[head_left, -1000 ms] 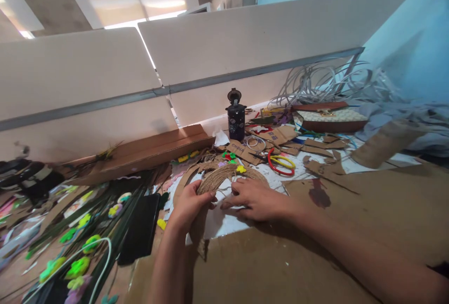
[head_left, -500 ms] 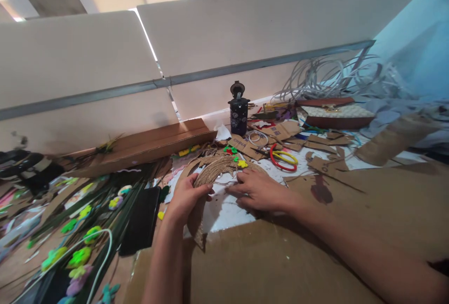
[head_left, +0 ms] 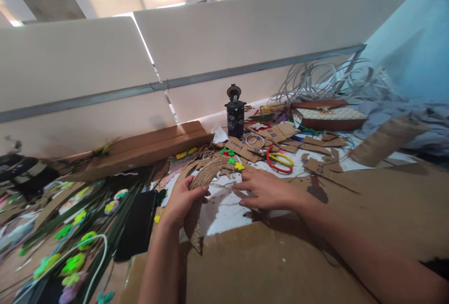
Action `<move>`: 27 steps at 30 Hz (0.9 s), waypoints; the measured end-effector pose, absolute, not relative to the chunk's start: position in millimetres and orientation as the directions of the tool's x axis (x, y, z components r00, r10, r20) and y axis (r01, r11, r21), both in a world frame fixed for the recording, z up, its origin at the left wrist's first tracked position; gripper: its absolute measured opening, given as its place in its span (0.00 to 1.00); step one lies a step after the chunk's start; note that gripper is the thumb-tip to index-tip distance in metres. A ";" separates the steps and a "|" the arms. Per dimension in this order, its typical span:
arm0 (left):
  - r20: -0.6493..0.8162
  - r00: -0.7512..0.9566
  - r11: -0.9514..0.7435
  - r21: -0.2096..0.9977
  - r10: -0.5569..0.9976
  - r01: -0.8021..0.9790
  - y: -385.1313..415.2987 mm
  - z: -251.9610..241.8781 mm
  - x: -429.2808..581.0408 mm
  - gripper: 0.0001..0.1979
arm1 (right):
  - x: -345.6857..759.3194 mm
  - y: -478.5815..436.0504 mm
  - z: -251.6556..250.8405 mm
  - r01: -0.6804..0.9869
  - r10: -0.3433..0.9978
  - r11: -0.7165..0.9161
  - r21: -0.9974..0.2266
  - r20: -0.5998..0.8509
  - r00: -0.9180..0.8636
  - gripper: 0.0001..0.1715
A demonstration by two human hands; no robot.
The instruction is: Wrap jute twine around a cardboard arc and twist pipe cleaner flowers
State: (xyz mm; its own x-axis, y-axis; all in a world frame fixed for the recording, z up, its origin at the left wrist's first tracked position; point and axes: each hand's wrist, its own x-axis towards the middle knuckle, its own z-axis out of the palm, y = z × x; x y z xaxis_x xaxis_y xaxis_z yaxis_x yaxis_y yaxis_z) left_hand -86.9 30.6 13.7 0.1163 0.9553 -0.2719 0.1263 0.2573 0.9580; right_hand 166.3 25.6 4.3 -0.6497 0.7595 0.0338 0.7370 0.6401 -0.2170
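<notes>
My left hand (head_left: 182,201) is closed around the left side of a curved cardboard piece wrapped in twine (head_left: 210,170), thumb on top. Its lower end comes to a point below that hand. On the right side of the curve, my right hand (head_left: 268,189) lies with fingers stretched out and apart; part of the piece is hidden beneath it. A loose strand of twine (head_left: 224,185) runs near the right fingertips. Small yellow (head_left: 239,166) and green (head_left: 231,160) fuzzy flowers sit at the top of the curve.
Scissors with red and yellow handles (head_left: 279,160) lie beyond my right hand, near cardboard scraps (head_left: 242,147). A dark bottle (head_left: 235,117) stands open-lidded behind. At left are a black phone (head_left: 136,224) and fuzzy flowers (head_left: 74,264); at right, a twine roll (head_left: 389,140) and a bag (head_left: 329,116).
My right hand has shifted slightly right, away from the inside of the curve, and its fingers are more spread. My left hand keeps its grip. The whole view has shifted a little.
</notes>
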 end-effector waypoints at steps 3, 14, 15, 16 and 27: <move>-0.268 0.128 0.251 0.958 0.955 0.137 30.3 12.7 -88.4 0.20 | 161.4 20.4 7.0 0.759 0.779 0.606 -0.237 -0.018 -0.627 0.20; -0.269 0.152 0.254 0.961 0.951 0.112 32.5 9.2 -89.7 0.18 | 146.3 12.3 7.1 0.784 0.794 0.564 -0.261 -0.090 -0.601 0.23; -0.268 0.151 0.253 0.961 0.951 0.114 32.5 9.3 -89.4 0.18 | 145.9 11.7 7.2 0.777 0.788 0.571 -0.264 -0.090 -0.610 0.23; -0.267 0.151 0.251 0.961 0.952 0.117 32.4 9.4 -89.2 0.18 | 145.7 11.2 7.3 0.771 0.781 0.580 -0.265 -0.087 -0.618 0.23; -0.272 0.174 0.254 0.960 0.947 0.119 33.0 6.7 -91.2 0.19 | 149.6 6.9 9.5 0.723 0.746 0.620 -0.304 -0.058 -0.664 0.21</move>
State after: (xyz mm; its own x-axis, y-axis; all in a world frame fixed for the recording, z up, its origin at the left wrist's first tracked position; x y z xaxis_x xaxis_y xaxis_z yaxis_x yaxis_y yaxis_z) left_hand -91.2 33.0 6.7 0.1738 0.9466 -0.2717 0.1186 0.2537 0.9600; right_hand 149.6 6.9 9.5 -0.6639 0.7455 -0.0579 0.7231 0.6204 -0.3037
